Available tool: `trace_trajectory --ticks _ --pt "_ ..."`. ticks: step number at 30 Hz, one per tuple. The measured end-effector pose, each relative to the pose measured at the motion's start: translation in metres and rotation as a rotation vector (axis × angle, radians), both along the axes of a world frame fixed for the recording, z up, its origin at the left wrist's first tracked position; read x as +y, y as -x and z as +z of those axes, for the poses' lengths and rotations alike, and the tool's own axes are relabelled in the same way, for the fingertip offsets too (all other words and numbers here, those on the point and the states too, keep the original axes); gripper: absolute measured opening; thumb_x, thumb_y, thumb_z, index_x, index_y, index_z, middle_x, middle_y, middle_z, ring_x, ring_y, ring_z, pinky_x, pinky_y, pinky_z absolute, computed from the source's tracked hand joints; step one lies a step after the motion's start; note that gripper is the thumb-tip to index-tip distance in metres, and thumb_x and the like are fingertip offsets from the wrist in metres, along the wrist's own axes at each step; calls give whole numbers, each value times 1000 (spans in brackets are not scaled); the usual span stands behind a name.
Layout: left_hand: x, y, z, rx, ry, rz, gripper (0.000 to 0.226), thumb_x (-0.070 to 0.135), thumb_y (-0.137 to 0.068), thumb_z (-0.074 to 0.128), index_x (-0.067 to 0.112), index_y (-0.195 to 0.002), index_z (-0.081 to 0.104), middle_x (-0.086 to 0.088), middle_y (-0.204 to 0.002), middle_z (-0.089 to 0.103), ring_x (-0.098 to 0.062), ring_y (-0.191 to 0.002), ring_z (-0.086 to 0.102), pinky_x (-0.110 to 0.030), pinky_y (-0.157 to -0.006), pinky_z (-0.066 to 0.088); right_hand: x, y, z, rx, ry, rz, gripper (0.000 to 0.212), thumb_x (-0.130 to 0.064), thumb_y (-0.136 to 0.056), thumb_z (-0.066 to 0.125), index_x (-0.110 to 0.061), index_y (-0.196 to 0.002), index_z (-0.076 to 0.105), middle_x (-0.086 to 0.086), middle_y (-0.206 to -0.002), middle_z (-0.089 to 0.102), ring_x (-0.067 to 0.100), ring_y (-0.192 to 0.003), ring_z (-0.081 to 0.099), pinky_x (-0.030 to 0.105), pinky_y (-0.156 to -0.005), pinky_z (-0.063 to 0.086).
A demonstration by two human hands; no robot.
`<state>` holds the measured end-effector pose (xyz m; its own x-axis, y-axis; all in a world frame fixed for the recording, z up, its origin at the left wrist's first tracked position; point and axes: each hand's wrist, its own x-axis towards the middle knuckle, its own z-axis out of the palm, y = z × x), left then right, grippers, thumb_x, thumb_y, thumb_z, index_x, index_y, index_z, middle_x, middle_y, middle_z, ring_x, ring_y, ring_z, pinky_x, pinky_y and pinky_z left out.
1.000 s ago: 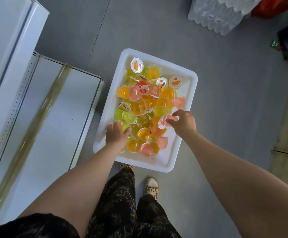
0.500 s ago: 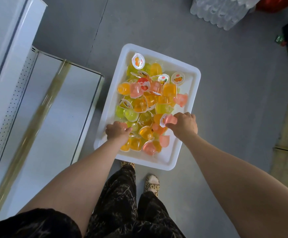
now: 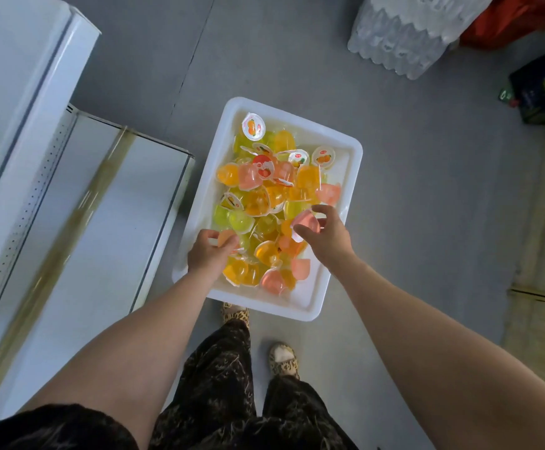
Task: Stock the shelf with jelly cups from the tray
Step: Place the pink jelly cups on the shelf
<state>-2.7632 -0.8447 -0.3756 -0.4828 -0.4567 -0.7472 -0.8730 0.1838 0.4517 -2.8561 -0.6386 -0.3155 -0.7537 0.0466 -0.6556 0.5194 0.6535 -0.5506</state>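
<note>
A white tray (image 3: 339, 151) lies on the grey floor, heaped with several orange, yellow, green and pink jelly cups (image 3: 264, 206). My left hand (image 3: 208, 254) is over the tray's near left part and grips an orange jelly cup (image 3: 225, 238). My right hand (image 3: 328, 237) is over the tray's right side and pinches a pink jelly cup (image 3: 307, 220) lifted off the pile. The white shelf (image 3: 102, 228) runs along the left, its lower board bare.
A pack of clear water bottles (image 3: 404, 37) stands at the back right, with a dark box (image 3: 544, 89) beyond it. My feet in leopard slippers (image 3: 284, 362) stand just below the tray. A wooden-looking surface (image 3: 544, 254) borders the right edge.
Both hands closed round cups in the pile and lifted them. The right hand raised the pink cup a little; the left hand came up with an orange cup.
</note>
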Motion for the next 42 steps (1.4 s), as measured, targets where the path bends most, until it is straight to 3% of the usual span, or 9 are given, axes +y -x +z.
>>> trace_trajectory --ticks 2,6,12,17,21,28,33,38,42 --pt "4 -1 15 16 -66 118 50 57 -81 68 26 -116 53 2 -113 55 -19 -99 54 -32 -73 45 -3 -4 11 23 77 23 66 -36 -85 74 -36 -141 40 0 -121 57 18 -104 59 26 -73 50" --pt "12 -11 48 81 -380 435 51 44 -75 77 25 -116 55 -6 -115 59 -22 -95 66 -33 -78 60 -5 -14 41 47 220 28 54 -36 -85 74 -40 -133 49 0 -121 57 17 -102 62 22 -63 49" --pt "32 -35 124 250 -447 459 51 33 -76 82 14 -117 59 -9 -106 65 -18 -77 68 -32 -74 61 1 -36 113 107 440 36 44 -28 -82 79 -29 -119 56 6 -111 61 16 -80 63 27 -67 54" --pt "28 -60 210 453 -327 432 41 19 -75 82 13 -110 64 -7 -96 65 -15 -73 60 -28 -65 56 -5 -53 185 200 602 102 36 -20 -80 81 -17 -106 56 4 -93 62 15 -65 62 22 -55 51" --pt "15 -87 295 603 -177 331 20 19 -76 81 15 -87 66 2 -78 66 -9 -61 54 -24 -63 50 -28 -63 248 298 713 268 33 -15 -80 81 -15 -97 52 13 -91 61 19 -62 59 29 -53 50" --pt "-24 -163 437 705 306 285 46 51 -64 84 12 -74 61 0 -65 57 -14 -61 51 -26 -62 40 -90 -103 369 476 900 553 36 -20 -79 81 -14 -101 54 11 -90 65 21 -72 64 28 -58 54" --pt "-52 -236 521 781 577 365 51 54 -62 85 19 -94 67 4 -92 68 -15 -86 64 -25 -67 43 -141 -140 447 582 1022 774 59 -33 -66 88 -32 -117 59 7 -111 65 22 -98 68 39 -87 57" --pt "-73 -299 571 775 684 463 56 50 -66 85 21 -111 68 2 -110 64 -17 -102 60 -29 -80 47 -185 -187 500 591 1069 1005 67 -27 -76 84 -29 -133 48 3 -114 63 11 -99 63 21 -76 50" --pt "-95 -347 589 787 707 547 54 36 -69 87 16 -114 67 -1 -113 63 -18 -105 58 -28 -85 46 -226 -225 518 566 1108 1118 70 -26 -77 83 -28 -136 46 5 -117 62 19 -107 63 33 -89 52"
